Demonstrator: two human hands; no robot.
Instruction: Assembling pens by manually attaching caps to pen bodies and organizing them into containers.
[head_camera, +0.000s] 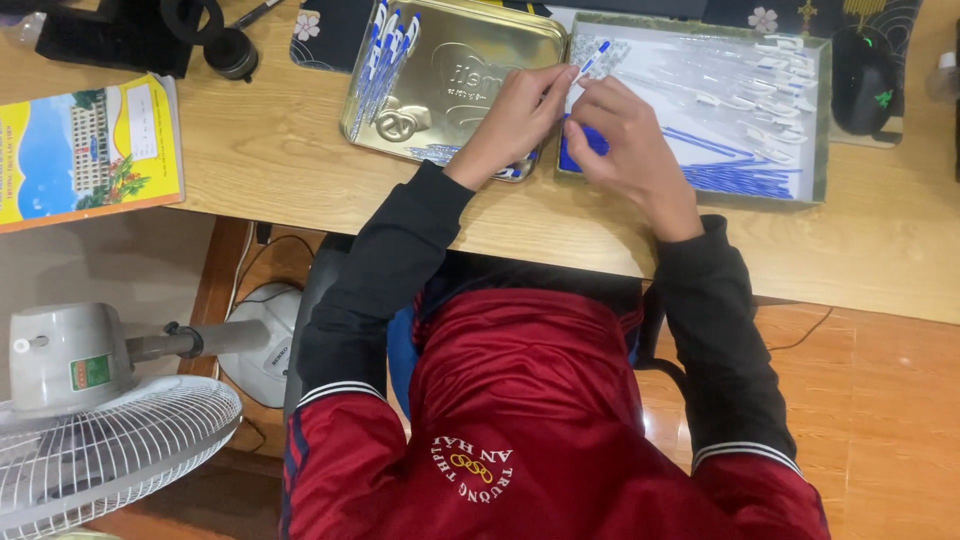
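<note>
The person wears a glossy dark-red jacket with a round white-lettered emblem and small yellow rings on the front; black sleeves run from shoulder to wrist, each crossed by thin white stripes near the upper arm, ending in snug black cuffs above bare hands

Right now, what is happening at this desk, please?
A person in a red and black jacket sits at a wooden desk. Both hands meet over two trays: the left hand and the right hand hold one blue and white pen between their fingertips. The gold metal tin holds a bunch of finished pens. The flat tray holds clear barrels and blue refills.
</note>
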